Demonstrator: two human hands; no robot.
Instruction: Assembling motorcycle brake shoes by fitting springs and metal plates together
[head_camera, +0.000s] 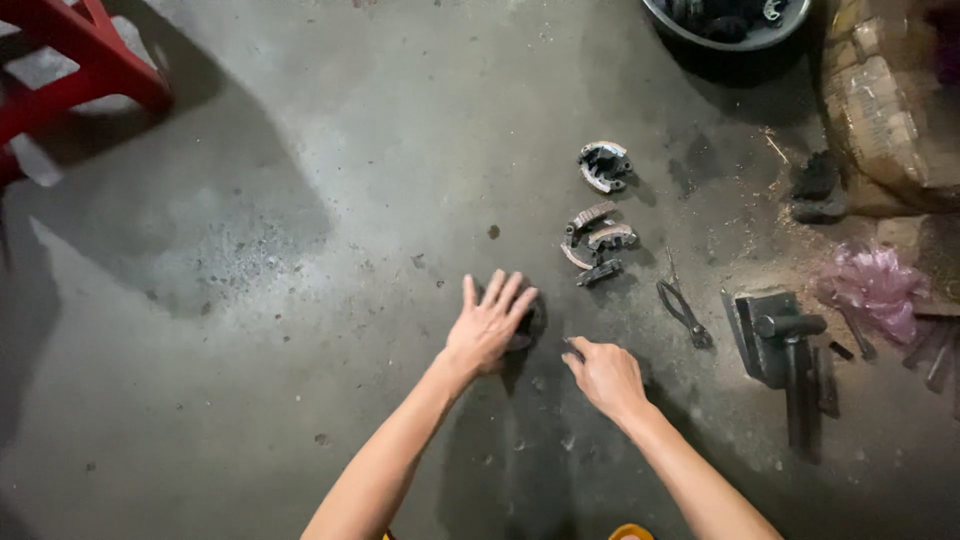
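Grey, oil-stained concrete floor (300, 150) carries everything. Left hand (488, 325) lies flat, fingers spread, on a dark round metal part (530, 322); right hand (603, 375) curls loosely beside it, gripping nothing that shows. Curved, worn brake shoes (597, 240) already lie apart beyond, near black pliers (683, 312) and a red stool (80, 60).

Left hand (487, 325) flat over a dark, perhaps round part (530, 322).

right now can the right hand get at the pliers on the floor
Probably yes. The right hand rests on the concrete floor just left of the pliers, and only bare floor shows between them. The left hand is off to the other side, on a dark round part.
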